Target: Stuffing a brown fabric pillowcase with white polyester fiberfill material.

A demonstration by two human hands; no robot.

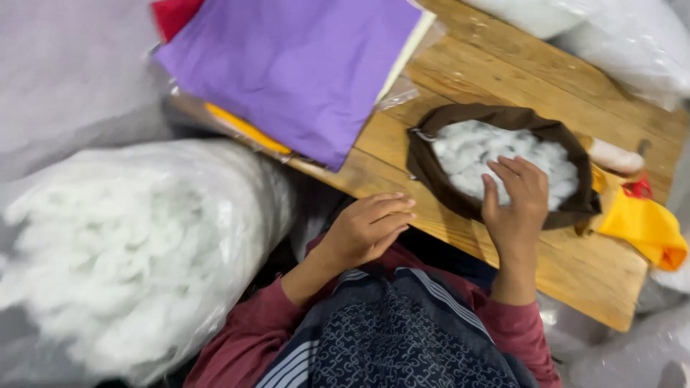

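On the wooden table (503, 86), right of centre, sits a brown fabric casing (431, 169) with its mouth open, packed with white fibre stuffing (460, 154). Right hand (516, 197) rests flat on the stuffing at the near rim — fingers spread, gripping nothing. Left hand (366, 228) lies at the near table edge, fingers loosely together, empty. Far left: purple cloth (295, 65) stacked over yellow. Right: yellow fabric (643, 226). Near left — a large clear bag of stuffing (122, 251).
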